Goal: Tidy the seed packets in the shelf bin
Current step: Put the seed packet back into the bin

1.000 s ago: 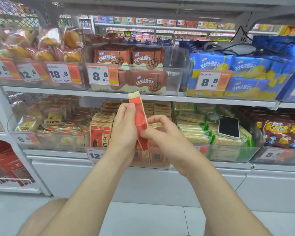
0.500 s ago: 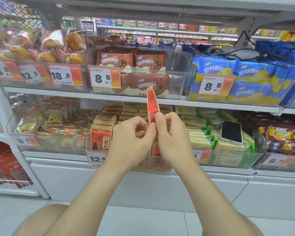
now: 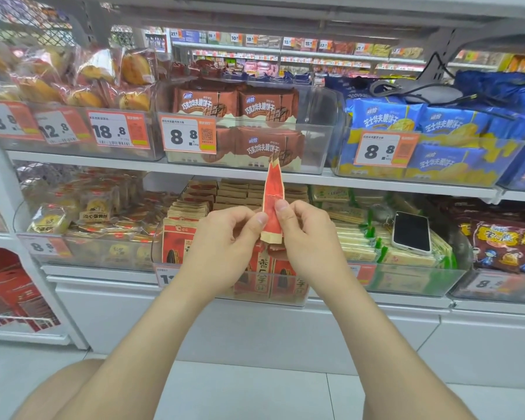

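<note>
Head view: both hands meet at the centre of the frame, in front of a store shelf. The left hand (image 3: pixel 225 237) has its fingers curled and its thumb pressed against the lower left edge of a red seed packet (image 3: pixel 273 192). The right hand (image 3: pixel 309 237) pinches the same packet from the right, thumb on its face and fingers curled behind. The two thumbs are almost touching.

The packet stands upright and looks narrow, as if folded or turned edge-on. It has tan ends, and its top crosses the front edge of the upper shelf (image 3: pixel 103 160). It is held above the middle of a clear bin (image 3: pixel 288 294) on the lower shelf, not in it.

Inside the bin, more packets (image 3: pixel 179 237) stand upright at the front left, and rows of tan packet tops run to the back. There is open room between these tops and the upper shelf.

In the next bin to the right, a phone (image 3: pixel 411 231) lies face up on green and white packs. Pale floor (image 3: pixel 255 389) shows below the forearms.
</note>
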Tool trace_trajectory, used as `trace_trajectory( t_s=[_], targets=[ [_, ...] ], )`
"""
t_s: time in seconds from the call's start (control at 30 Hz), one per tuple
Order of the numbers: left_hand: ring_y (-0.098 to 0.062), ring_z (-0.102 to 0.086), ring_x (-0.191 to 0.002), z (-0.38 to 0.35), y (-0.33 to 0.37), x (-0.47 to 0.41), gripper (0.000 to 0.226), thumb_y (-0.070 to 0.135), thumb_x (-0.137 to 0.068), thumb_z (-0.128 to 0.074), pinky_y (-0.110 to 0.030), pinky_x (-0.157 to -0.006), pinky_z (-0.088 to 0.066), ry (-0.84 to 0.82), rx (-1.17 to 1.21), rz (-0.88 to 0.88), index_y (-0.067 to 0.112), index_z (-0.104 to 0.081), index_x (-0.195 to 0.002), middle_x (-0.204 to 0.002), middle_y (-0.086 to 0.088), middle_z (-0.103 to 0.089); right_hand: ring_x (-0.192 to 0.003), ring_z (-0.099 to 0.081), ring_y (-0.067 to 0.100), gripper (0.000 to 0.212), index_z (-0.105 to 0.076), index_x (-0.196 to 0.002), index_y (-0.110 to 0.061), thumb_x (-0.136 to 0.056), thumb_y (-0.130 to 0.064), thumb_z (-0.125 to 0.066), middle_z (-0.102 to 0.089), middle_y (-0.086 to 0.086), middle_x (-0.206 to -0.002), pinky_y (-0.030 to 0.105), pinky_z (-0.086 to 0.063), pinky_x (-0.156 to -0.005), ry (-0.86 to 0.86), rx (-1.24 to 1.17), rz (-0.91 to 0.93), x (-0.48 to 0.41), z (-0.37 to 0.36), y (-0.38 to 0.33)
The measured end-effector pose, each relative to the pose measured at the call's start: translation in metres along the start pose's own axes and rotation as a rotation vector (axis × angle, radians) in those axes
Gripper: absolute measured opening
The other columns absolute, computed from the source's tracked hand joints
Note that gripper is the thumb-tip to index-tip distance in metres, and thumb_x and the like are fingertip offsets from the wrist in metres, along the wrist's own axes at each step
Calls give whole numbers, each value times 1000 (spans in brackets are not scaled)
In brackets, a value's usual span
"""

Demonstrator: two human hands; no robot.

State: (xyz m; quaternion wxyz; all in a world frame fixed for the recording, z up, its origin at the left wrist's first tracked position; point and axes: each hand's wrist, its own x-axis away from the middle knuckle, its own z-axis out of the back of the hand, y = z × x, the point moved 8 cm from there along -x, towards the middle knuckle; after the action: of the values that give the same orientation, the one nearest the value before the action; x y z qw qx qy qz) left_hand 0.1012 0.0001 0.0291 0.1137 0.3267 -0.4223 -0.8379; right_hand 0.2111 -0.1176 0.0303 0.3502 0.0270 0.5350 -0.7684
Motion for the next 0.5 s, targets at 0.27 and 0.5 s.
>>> trace_trajectory(
  t_s=[0.27, 0.5],
  targets=[
    [-22, -80, -98, -1, -6, 2, 27, 7, -112, -49, -48, -94, -64, 45, 478, 247, 19, -62, -132, -102, -6, -83, -92, -76, 26, 17, -79, -89, -26, -101, -31, -69, -79, -1, -98, 52, -64, -90, -167, -296, -118, 9, -15, 3],
    [-28, -80, -104, -11, -9, 4, 36, 33, -105, -66, -55, -98, -61, 52, 641, 318, 9, -57, -131, -111, -11, -82, -119, -57, -3, 40, -72, -88, -34, -63, -51, -98, -53, -16, -123, 23, -54, -93, 12, 117, 145, 16, -1, -19]
  ],
)
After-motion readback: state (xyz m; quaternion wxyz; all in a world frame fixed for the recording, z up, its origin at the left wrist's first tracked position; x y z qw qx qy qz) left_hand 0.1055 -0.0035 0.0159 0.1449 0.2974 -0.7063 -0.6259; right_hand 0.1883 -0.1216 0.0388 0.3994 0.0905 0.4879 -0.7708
